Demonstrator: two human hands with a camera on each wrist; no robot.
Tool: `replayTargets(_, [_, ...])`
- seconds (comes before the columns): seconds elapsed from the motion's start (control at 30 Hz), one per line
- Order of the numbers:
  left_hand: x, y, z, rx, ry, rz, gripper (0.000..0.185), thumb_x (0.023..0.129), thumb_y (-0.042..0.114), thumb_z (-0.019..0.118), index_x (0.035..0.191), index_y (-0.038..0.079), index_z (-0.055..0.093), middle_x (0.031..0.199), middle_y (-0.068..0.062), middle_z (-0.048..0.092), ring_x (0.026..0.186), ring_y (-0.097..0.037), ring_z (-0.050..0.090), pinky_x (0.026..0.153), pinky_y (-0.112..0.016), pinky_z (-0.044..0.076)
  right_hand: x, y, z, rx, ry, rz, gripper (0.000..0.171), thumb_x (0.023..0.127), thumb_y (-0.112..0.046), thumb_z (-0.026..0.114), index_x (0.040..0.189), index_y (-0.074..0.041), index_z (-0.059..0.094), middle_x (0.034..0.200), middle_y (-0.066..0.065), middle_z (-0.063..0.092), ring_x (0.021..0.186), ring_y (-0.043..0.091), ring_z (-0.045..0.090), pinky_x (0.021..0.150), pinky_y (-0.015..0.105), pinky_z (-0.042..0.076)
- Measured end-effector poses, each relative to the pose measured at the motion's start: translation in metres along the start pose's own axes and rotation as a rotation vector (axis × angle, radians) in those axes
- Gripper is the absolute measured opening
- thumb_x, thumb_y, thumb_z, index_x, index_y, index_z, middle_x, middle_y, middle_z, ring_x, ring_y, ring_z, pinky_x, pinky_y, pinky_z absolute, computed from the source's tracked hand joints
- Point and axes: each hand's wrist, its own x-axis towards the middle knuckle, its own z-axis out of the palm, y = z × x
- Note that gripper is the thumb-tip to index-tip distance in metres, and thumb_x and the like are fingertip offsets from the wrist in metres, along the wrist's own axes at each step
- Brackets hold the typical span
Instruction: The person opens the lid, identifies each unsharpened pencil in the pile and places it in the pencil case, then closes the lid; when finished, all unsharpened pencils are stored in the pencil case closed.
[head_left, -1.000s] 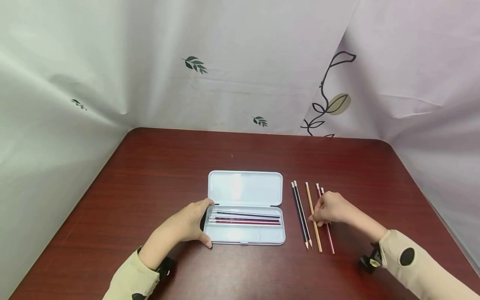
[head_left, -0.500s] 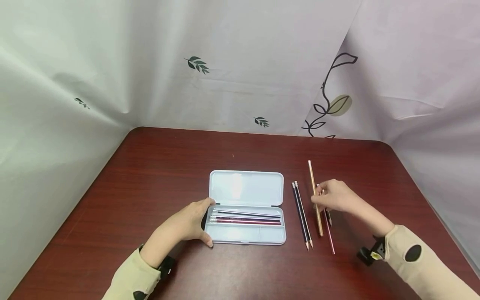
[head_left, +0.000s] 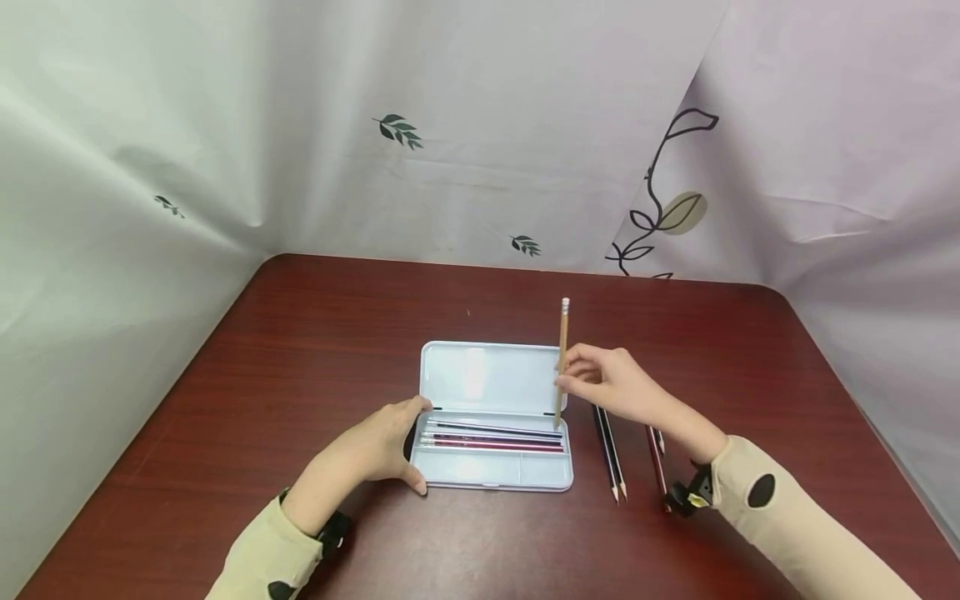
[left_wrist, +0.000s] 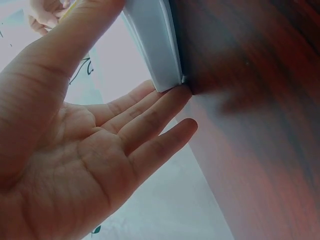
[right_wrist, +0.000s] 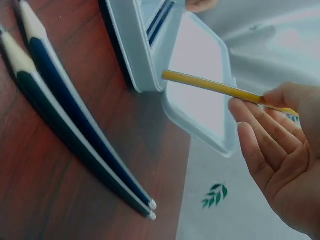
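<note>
A pale pencil case (head_left: 465, 485) lies with its lid (head_left: 480, 379) folded back. Several pencils (head_left: 487, 445) rest in its long rear compartment. My left hand (head_left: 378, 446) holds the case's left end, thumb at the front corner and forefinger at the hinge corner. In the left wrist view, the fingers (left_wrist: 150, 117) touch the end wall. My right hand (head_left: 618, 387) pinches a yellow pencil (head_left: 564, 333) between thumb and fingers. The pencil stands almost upright, eraser up, its lower end over the case's right end. The right wrist view shows that end (right_wrist: 165, 75) right at the case wall.
Two dark pencils (head_left: 613, 458) lie side by side right of the case, points toward me. Further right are red pencils (head_left: 656, 458), partly hidden under my right forearm. A patterned white cloth (head_left: 450, 167) hangs behind the brown table (head_left: 337, 317).
My right hand has picked the yellow pencil up off the table, carried it left to the case and tipped it almost upright. My left hand has stayed on the case.
</note>
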Motion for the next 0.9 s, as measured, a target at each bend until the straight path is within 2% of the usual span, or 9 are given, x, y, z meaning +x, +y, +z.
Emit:
replayTargets(0.23, [-0.002, -0.003, 0.002, 0.011, 0.009, 0.045, 0.090, 0.044, 0.029, 0.094, 0.116, 0.000, 0.047, 0.106, -0.013, 0.060, 0.097, -0.025, 0.058, 0.087, -0.042, 0.046, 0.005, -0.004, 0.017, -0.110, -0.099, -0.134, 0.013, 0.083, -0.009, 0.068, 0.094, -0.011, 0.063, 0.086, -0.001, 0.071, 0.082, 0.008, 0.067, 0.067, 0.023, 0.054])
replayTargets(0.33, [-0.002, -0.003, 0.001, 0.003, 0.008, 0.033, 0.090, 0.044, 0.028, 0.094, 0.116, 0.000, 0.048, 0.106, -0.013, 0.060, 0.098, -0.025, 0.058, 0.087, -0.042, 0.046, 0.008, -0.008, 0.022, -0.158, -0.127, -0.168, 0.013, 0.082, -0.010, 0.068, 0.095, -0.012, 0.063, 0.084, -0.005, 0.070, 0.080, 0.004, 0.065, 0.065, 0.023, 0.053])
replayTargets(0.5, [-0.003, -0.004, -0.001, 0.008, 0.008, 0.033, 0.090, 0.044, 0.029, 0.094, 0.116, 0.000, 0.048, 0.105, -0.013, 0.060, 0.097, -0.025, 0.058, 0.087, -0.041, 0.046, 0.016, -0.013, 0.030, -0.304, -0.175, -0.217, 0.014, 0.082, -0.012, 0.065, 0.096, -0.014, 0.064, 0.081, -0.008, 0.068, 0.074, -0.002, 0.060, 0.062, 0.019, 0.050])
replayTargets(0.67, [-0.004, -0.003, -0.003, 0.016, 0.007, 0.044, 0.090, 0.044, 0.029, 0.094, 0.115, 0.000, 0.048, 0.104, -0.012, 0.060, 0.096, -0.024, 0.058, 0.086, -0.041, 0.046, 0.020, -0.016, 0.043, -0.437, -0.212, -0.250, 0.018, 0.081, -0.013, 0.063, 0.098, -0.016, 0.066, 0.078, -0.010, 0.067, 0.066, -0.002, 0.057, 0.057, 0.017, 0.045])
replayTargets(0.9, [-0.003, -0.002, -0.003, 0.001, -0.007, 0.015, 0.091, 0.044, 0.029, 0.094, 0.117, 0.000, 0.047, 0.106, -0.011, 0.060, 0.098, -0.024, 0.057, 0.088, -0.042, 0.046, 0.026, -0.019, 0.058, -0.557, -0.291, -0.332, 0.017, 0.078, -0.011, 0.065, 0.092, -0.018, 0.070, 0.074, -0.013, 0.065, 0.064, -0.002, 0.055, 0.061, 0.021, 0.047])
